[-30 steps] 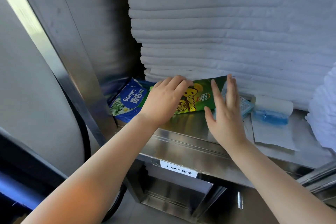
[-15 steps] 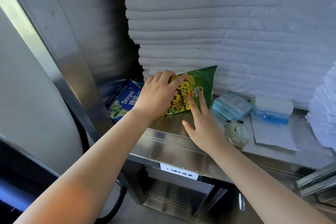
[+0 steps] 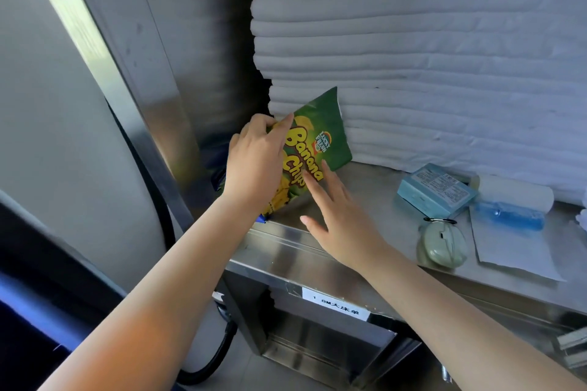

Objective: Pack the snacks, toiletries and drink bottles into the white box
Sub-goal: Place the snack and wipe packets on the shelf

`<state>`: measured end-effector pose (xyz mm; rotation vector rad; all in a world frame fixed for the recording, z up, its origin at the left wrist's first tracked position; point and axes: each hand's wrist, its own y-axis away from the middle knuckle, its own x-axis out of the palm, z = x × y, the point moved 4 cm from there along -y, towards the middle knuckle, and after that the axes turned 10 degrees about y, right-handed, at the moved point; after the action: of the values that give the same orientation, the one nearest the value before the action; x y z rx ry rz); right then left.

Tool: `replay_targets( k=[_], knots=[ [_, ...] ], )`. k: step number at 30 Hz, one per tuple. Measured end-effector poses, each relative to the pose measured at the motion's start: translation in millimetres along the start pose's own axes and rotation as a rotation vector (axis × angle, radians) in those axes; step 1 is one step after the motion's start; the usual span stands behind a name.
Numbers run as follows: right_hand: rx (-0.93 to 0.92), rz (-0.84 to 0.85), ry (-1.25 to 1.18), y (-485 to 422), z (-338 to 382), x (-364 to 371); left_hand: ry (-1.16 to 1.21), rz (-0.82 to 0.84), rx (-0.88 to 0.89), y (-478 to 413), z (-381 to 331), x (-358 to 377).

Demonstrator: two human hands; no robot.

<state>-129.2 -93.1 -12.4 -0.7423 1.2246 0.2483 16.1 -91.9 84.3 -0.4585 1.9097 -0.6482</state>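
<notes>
Left hand (image 3: 257,162) grips banana chips bag (image 3: 327,136) at left edge; right hand (image 3: 340,216), fingers straight, touches bag front; blue box (image 3: 435,190) right of bag.

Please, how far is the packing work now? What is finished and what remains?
Done: nothing shown as packed; the white box is not in view. In hand: the left hand grips the banana chips bag, tilted up over the steel shelf, and the right hand touches its front with straight fingers. Left: the pale blue box and a blue bottle lie on the shelf.
</notes>
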Motion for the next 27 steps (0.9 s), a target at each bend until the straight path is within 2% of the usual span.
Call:
replay_targets(
  k=[6,9,12,17,22,27],
  knots=[
    [-0.019,0.155,-0.056,-12.4,9.7,24.6,-0.327,0.029,-0.097,14.8,25.4,11.1],
    [-0.016,0.205,-0.046,-20.8,11.3,32.2,-0.375,0.145,-0.164,21.3,41.9,24.7],
    [-0.018,0.236,-0.017,-24.4,10.9,39.1,-0.388,0.190,-0.193,28.0,51.5,33.5],
    [-0.011,0.204,-0.004,-21.1,8.0,43.1,-0.352,0.223,-0.234,36.7,53.3,37.5],
    [0.001,0.152,-0.018,-17.4,7.4,40.1,-0.251,0.338,-0.341,48.4,55.2,52.7],
    [-0.025,0.166,-0.047,-17.5,10.7,37.8,-0.233,0.329,-0.315,62.3,55.4,52.6]
  ],
)
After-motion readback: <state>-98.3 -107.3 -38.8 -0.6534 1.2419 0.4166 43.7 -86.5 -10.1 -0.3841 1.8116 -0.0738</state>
